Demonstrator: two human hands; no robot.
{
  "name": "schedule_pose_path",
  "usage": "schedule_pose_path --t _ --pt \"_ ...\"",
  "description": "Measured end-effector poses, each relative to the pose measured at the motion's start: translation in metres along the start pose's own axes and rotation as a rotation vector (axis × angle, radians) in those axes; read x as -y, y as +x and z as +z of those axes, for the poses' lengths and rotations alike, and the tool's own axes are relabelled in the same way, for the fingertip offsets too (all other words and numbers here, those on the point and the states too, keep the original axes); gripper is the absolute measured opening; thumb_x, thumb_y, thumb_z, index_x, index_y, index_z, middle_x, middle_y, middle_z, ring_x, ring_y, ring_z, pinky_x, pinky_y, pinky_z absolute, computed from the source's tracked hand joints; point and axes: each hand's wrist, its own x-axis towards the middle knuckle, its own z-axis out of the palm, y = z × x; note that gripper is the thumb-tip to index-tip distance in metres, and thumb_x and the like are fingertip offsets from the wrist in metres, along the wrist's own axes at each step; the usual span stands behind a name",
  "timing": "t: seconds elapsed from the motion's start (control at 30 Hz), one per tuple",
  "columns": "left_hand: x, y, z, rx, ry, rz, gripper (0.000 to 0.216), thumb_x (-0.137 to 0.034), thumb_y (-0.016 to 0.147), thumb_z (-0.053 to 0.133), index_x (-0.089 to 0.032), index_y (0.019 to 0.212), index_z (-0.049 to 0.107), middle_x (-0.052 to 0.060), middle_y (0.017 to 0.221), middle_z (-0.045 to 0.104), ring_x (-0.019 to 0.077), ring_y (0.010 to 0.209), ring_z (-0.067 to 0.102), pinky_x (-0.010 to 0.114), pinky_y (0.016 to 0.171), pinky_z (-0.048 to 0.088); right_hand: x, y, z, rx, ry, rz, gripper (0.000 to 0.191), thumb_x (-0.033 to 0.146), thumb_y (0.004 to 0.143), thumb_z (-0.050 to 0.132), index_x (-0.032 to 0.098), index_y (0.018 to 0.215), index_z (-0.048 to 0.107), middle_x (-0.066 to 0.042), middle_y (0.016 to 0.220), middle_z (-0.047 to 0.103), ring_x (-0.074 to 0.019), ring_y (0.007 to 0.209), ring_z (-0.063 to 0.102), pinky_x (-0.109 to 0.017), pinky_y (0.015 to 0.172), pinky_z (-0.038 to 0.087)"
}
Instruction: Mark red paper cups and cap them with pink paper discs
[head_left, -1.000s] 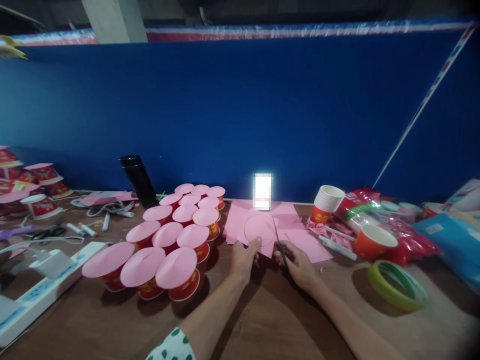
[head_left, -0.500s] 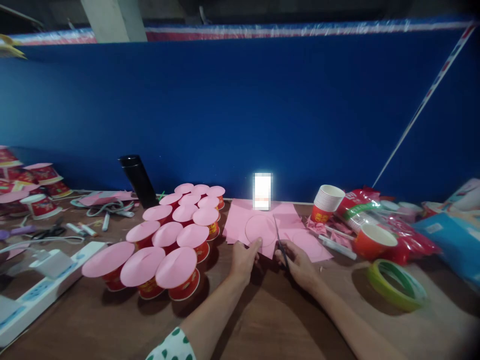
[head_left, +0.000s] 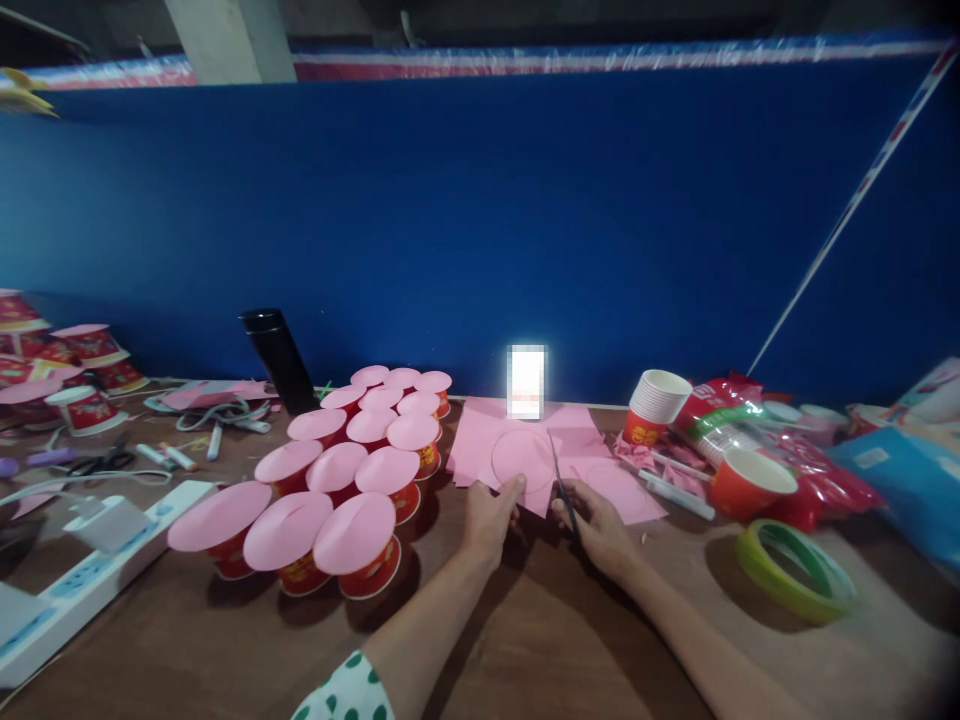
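Observation:
My left hand [head_left: 489, 518] pinches the near edge of a pink paper sheet [head_left: 519, 459] that has a circle drawn on it. My right hand [head_left: 594, 522] is closed round the handles of a pair of scissors [head_left: 559, 482], whose blades point away from me along the right side of the circle. More pink sheets [head_left: 607, 484] lie under and to the right of it on the brown table [head_left: 540, 640].
Several red paper cups topped with pink discs [head_left: 352, 470] stand to the left. A black flask [head_left: 276, 360], pens and a white power strip [head_left: 82, 570] lie further left. A lit phone [head_left: 526, 381] leans on the blue wall. Right: stacked cups [head_left: 654, 405], an open red cup [head_left: 750, 484], a tape roll [head_left: 795, 568].

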Motion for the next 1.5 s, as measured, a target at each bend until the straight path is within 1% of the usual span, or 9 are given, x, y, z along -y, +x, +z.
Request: schedule_pose_path --t 0.17,0.67,0.93,1.13,1.37,1.5 --pt "0.0 0.0 0.0 0.01 -0.024 -0.002 0.043 -0.044 0.064 0.07 -0.017 0.042 0.044 -0.005 0.033 0.04 0.0061 0.031 0.037 0.02 0.036 0.029 0.001 0.0 0.0 0.001 -0.014 -0.005 0.037 0.048 0.083 0.054 0.017 0.104 0.057 0.0 0.071 0.056 -0.0136 0.063 0.052 -0.024 0.057 0.044" --pt "0.002 0.001 -0.001 0.016 0.0 0.001 0.044 -0.046 0.065 0.069 -0.017 0.042 0.044 -0.004 0.033 0.041 0.0075 0.032 0.041 0.02 0.036 0.031 0.003 0.0 -0.001 0.001 -0.01 -0.004 0.033 0.043 0.084 0.054 0.016 0.102 0.057 0.0 0.069 0.054 -0.0133 0.061 0.051 -0.024 0.055 0.044" --pt "0.0 0.0 -0.001 0.009 -0.026 -0.003 0.043 -0.043 0.064 0.07 -0.017 0.043 0.044 -0.005 0.034 0.041 0.0063 0.032 0.039 0.02 0.036 0.03 -0.003 0.0 -0.001 0.004 -0.02 0.003 0.035 0.045 0.084 0.054 0.017 0.105 0.056 0.0 0.071 0.056 -0.0138 0.063 0.052 -0.024 0.056 0.045" --pt "0.0 0.0 0.0 0.016 -0.036 -0.007 0.042 -0.043 0.065 0.069 -0.017 0.042 0.044 -0.005 0.032 0.041 0.008 0.03 0.041 0.02 0.035 0.031 -0.006 0.0 -0.001 -0.004 -0.03 0.011 0.036 0.045 0.084 0.053 0.018 0.109 0.057 -0.001 0.074 0.059 -0.0148 0.065 0.054 -0.025 0.058 0.046" --pt "0.002 0.002 -0.001 -0.003 -0.038 -0.007 0.041 -0.043 0.064 0.07 -0.017 0.045 0.044 -0.005 0.035 0.042 0.0067 0.031 0.04 0.02 0.035 0.03 -0.003 0.0 -0.002 0.002 -0.044 0.017 0.038 0.045 0.084 0.053 0.017 0.11 0.057 -0.001 0.073 0.058 -0.0148 0.065 0.054 -0.026 0.058 0.046" --pt "0.002 0.002 -0.001 0.013 -0.047 -0.009 0.043 -0.046 0.063 0.07 -0.017 0.045 0.044 -0.005 0.035 0.042 0.008 0.031 0.042 0.021 0.035 0.031 -0.001 0.0 -0.001 -0.005 -0.049 0.011 0.038 0.046 0.084 0.053 0.018 0.109 0.057 -0.001 0.072 0.058 -0.0149 0.064 0.054 -0.025 0.057 0.046"
